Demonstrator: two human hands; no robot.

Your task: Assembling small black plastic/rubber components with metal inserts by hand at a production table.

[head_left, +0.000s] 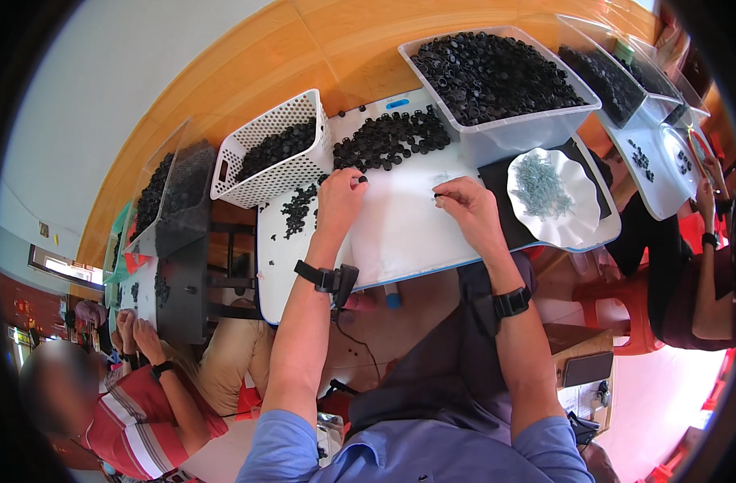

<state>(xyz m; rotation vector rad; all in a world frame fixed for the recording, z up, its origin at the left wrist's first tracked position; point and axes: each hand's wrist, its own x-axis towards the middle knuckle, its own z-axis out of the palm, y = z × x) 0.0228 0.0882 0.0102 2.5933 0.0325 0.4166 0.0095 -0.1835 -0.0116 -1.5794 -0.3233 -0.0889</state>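
Above the white table (400, 233), my left hand (340, 200) is closed with a small black cap-like part (362, 179) at its fingertips. It is beside a pile of similar black round parts (392, 138). My right hand (471, 208) pinches a small dark piece (438, 196) between thumb and fingers, too small to make out exactly. Close to that hand is a white scalloped plate (581, 217) with thin, pale blue-green, clear-looking pieces (542, 183). Smaller black parts (298, 211) lie loose to the left of my left hand.
A white perforated basket (259, 191) of black parts stands at the left. At the back right is a large clear bin (496, 133) heaped with black rings. Under the plate lies a dark mat (496, 189). Other people work at side tables, left and right.
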